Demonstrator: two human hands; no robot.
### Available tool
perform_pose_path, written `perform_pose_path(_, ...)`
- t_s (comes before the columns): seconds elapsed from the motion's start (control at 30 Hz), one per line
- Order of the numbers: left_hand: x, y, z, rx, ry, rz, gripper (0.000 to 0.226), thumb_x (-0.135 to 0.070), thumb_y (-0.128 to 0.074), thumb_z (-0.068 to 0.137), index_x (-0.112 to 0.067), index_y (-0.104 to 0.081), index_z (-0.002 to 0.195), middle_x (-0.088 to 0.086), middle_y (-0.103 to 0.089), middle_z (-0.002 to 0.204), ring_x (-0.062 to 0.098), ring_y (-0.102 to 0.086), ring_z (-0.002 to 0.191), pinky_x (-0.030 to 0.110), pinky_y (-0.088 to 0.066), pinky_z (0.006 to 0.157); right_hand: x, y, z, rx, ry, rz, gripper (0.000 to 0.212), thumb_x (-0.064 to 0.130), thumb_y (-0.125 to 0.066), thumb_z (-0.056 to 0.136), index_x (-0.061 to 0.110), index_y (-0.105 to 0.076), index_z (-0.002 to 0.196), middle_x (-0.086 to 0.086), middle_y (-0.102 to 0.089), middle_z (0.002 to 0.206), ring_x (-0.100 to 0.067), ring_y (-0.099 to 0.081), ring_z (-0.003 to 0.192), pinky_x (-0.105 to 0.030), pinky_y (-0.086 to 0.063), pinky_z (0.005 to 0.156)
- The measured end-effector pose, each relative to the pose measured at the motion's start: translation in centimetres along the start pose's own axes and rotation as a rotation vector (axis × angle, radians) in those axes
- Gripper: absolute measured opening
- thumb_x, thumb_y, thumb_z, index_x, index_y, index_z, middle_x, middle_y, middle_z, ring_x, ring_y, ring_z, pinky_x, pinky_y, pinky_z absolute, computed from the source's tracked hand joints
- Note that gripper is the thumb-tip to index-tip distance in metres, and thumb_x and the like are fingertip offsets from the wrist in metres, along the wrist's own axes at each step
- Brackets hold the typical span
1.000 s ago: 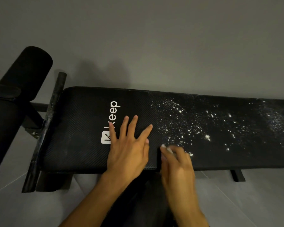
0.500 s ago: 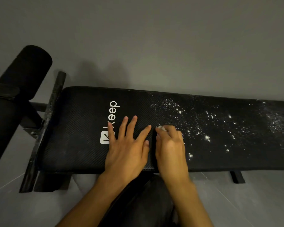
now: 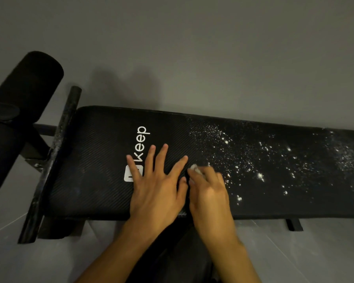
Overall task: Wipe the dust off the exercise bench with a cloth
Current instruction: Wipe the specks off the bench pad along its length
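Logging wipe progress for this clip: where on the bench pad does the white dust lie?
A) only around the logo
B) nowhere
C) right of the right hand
C: white dust speckles the bench pad to the right of the right hand, while the logo end looks clean.

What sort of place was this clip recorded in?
Probably a home workout corner or a small gym. A black padded exercise bench marked "Keep" stands on a grey tiled floor, with a foam roller pad at its left end.
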State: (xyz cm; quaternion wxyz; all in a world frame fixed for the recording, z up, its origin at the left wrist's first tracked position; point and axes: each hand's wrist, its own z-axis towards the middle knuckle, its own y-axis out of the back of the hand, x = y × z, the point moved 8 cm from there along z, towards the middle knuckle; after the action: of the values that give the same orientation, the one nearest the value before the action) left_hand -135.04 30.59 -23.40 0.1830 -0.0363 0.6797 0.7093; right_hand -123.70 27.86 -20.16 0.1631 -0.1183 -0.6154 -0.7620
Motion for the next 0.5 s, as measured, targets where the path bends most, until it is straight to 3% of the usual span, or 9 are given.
perform_pose_path(0.1,0.0,0.0,0.2,0.001,0.006,0.000,0.056,-0.050,-0.029,0.098,-0.042,-0.040,0.153,0.011,-0.024,0.168,0.034,-0.011,0.157,0.077,0.000,0.117,-0.1,0.3,-0.7,-0.001,-0.009,0.030,0.035,-0.001,-0.066,0.084,0.013,-0.067,0.117,-0.001,-0.058,0.110,-0.017,-0.050,0.086,-0.023,-0.048,0.074)
perform_pose_path(0.27,0.1,0.1,1.0,0.020,0.008,-0.026,0.061,-0.051,-0.025,0.093,-0.043,-0.041,0.150,0.011,-0.025,0.167,0.035,-0.010,0.157,0.077,0.005,0.116,-0.8,-1.1,5.9,0.001,-0.074,-0.015,0.035,-0.004,-0.067,0.081,0.003,-0.066,0.116,-0.011,-0.057,0.117,-0.028,-0.053,0.096,-0.040,-0.053,0.081)
perform_pose_path(0.4,0.8,0.5,3.2,0.022,0.007,-0.011,0.059,-0.053,-0.022,0.096,-0.045,-0.036,0.153,0.012,-0.020,0.168,0.037,-0.007,0.157,0.074,0.010,0.115,0.0,-0.9,3.4,-0.031,-0.046,-0.009,0.036,-0.001,-0.062,0.087,0.008,-0.065,0.122,-0.007,-0.057,0.116,-0.024,-0.051,0.092,-0.035,-0.050,0.084)
perform_pose_path(0.5,1.5,0.2,4.4,0.004,0.020,0.009,0.056,-0.052,-0.023,0.098,-0.044,-0.040,0.151,0.014,-0.027,0.166,0.039,-0.014,0.156,0.076,0.003,0.115,0.1,-0.6,0.3,-0.017,-0.045,0.049,0.046,-0.007,-0.063,0.083,0.009,-0.064,0.126,-0.004,-0.058,0.116,-0.021,-0.051,0.091,-0.030,-0.050,0.083)
